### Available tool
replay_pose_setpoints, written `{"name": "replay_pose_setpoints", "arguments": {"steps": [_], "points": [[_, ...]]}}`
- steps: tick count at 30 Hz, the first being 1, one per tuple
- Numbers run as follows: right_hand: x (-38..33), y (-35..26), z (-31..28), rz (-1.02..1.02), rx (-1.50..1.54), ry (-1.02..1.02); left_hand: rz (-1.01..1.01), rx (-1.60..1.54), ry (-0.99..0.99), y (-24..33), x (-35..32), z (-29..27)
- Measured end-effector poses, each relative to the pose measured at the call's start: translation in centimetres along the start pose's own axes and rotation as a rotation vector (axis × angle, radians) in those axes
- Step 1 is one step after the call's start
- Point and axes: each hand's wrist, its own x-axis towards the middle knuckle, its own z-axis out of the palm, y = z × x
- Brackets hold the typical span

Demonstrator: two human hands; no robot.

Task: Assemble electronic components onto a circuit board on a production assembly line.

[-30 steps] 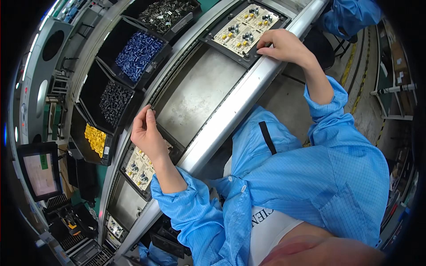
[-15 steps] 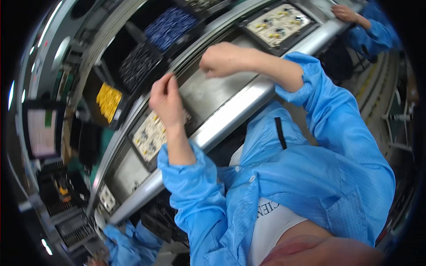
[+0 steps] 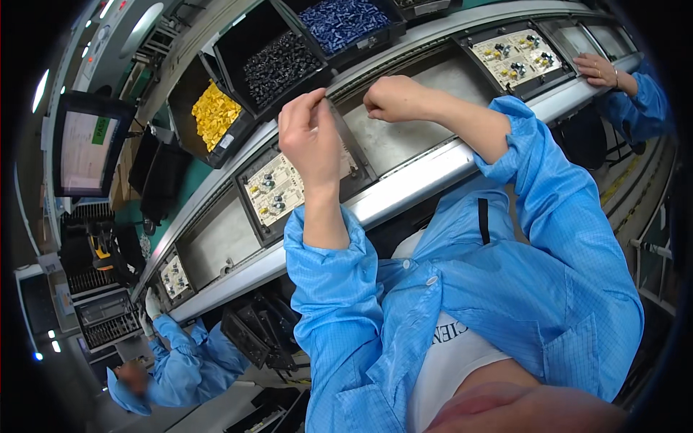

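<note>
My left hand (image 3: 310, 141) hovers over a carrier with a cream circuit board (image 3: 271, 189) that bears small yellow and dark parts. Its thumb and fingers are drawn together near the tips; anything between them is too small to make out. To its right, my right hand (image 3: 397, 99) is held above the bare metal of the line, fingers curled inward. Whatever those fingers hold, if anything, is hidden. Beyond the hands stand black bins of yellow parts (image 3: 215, 114), black parts (image 3: 278, 68) and blue parts (image 3: 343, 24).
Another populated board (image 3: 516, 58) lies in its carrier to the right, near a co-worker's hand (image 3: 598, 70). A smaller-looking board (image 3: 174, 277) is far left, beside another person in blue (image 3: 191, 353). A metal rail (image 3: 415, 184) edges the line; a monitor (image 3: 88, 148) stands left.
The whole view has shifted, so the bins and boards appear farther right. Both my hands keep much the same pose. The co-worker at lower left shows more fully.
</note>
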Motion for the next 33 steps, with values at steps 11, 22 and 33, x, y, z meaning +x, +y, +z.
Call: {"name": "replay_pose_setpoints", "arguments": {"steps": [11, 22, 33], "points": [[-0.4, -1.7, -0.6, 0.021, -0.130, -0.092, -0.246, -0.102, 0.114, -6.9, 6.0, -10.4], [-0.3, -1.6, -0.7, 0.023, -0.149, -0.127, -0.113, 0.063, -0.066, -7.3, 10.1, -7.1], [-0.2, -1.8, -1.3, 0.091, -0.150, -0.152, -0.340, 0.569, -0.440, -18.1, 15.8, -10.8]]}}
